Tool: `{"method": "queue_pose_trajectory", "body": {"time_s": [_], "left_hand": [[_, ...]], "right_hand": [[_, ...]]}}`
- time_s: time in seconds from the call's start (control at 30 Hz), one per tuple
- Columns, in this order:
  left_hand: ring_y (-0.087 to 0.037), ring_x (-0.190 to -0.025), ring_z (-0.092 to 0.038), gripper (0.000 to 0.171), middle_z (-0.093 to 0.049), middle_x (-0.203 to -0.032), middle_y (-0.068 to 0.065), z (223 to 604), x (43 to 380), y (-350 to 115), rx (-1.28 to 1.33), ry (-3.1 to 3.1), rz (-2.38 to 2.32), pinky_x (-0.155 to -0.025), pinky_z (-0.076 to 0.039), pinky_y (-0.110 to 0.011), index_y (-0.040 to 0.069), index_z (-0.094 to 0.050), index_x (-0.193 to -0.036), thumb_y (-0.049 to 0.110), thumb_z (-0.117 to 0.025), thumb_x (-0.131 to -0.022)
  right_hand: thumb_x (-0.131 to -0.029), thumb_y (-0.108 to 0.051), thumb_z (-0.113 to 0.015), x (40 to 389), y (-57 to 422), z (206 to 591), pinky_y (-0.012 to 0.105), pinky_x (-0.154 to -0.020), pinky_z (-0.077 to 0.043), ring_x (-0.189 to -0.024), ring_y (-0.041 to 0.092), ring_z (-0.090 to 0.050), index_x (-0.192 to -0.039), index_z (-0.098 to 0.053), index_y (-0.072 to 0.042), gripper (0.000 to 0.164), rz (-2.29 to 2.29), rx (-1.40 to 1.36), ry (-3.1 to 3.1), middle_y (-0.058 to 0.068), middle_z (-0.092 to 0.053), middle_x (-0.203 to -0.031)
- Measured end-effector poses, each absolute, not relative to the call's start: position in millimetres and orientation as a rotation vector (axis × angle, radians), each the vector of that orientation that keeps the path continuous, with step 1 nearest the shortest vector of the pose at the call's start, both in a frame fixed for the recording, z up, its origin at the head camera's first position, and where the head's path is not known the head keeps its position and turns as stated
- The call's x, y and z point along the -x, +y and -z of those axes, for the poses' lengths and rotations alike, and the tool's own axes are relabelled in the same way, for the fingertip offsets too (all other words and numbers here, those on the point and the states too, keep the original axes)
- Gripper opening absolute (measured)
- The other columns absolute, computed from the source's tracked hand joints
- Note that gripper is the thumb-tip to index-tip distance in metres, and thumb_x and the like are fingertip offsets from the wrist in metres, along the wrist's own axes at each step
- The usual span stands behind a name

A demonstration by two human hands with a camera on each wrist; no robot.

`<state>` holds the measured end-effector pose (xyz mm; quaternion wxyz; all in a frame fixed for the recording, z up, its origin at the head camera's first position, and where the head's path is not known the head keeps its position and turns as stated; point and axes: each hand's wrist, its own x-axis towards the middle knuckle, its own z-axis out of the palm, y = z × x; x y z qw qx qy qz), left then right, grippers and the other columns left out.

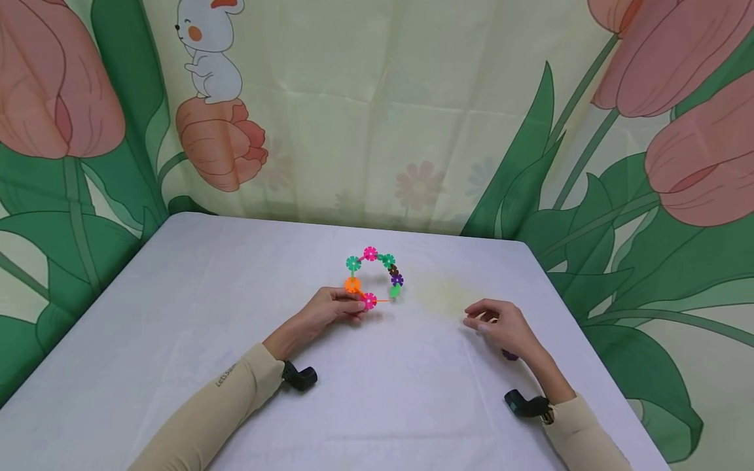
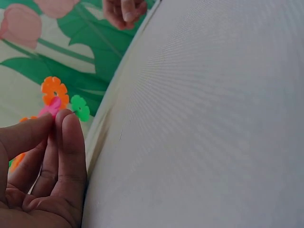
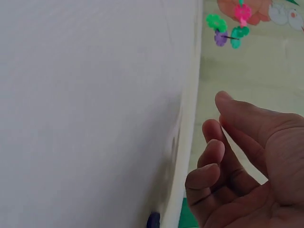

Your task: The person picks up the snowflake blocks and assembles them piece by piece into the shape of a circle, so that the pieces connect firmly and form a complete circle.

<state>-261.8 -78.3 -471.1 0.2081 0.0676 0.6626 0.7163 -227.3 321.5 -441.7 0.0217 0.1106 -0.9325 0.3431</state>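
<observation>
My left hand (image 1: 331,306) holds a ring of linked, flower-shaped plastic discs (image 1: 397,280) up over the table. Thumb and fingers pinch it at a pink disc (image 1: 369,301), beside an orange disc (image 1: 352,284). Green, brown, purple and pink discs make up the rest of the loop. In the left wrist view the fingertips partly cover the pink disc (image 2: 55,104). Off to the right, my right hand (image 1: 502,323) hovers with loosely bent fingers and nothing between them. A loose purple disc (image 1: 510,355) lies under the right wrist, partly hidden by it.
A white cloth covers the table (image 1: 377,405). Behind it hangs a curtain (image 1: 365,131) printed with tulips and a rabbit. Each wrist carries a small black camera, one at the left cuff (image 1: 300,377) and another at the right (image 1: 524,404).
</observation>
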Motion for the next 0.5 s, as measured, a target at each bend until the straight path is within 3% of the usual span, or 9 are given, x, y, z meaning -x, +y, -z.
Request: {"method": "queue_pose_trajectory", "body": {"time_s": [0.5], "left_hand": [[-0.013,-0.081,-0.075,0.029,-0.079,-0.091,-0.006,470,263,-79,-0.146,1.843,-1.982,-0.081,-0.065,-0.023,-0.007,-0.070,-0.123,0.011,-0.073,-0.100]], "right_hand": [[-0.094,-0.031,-0.082,203,378,444,0.022,-0.064,-0.050,-0.082,0.012,-0.058,-0.115,-0.078,-0.009,0.030,-0.952,-0.198,-3.043,0.008,-0.075,-0.106]]}}
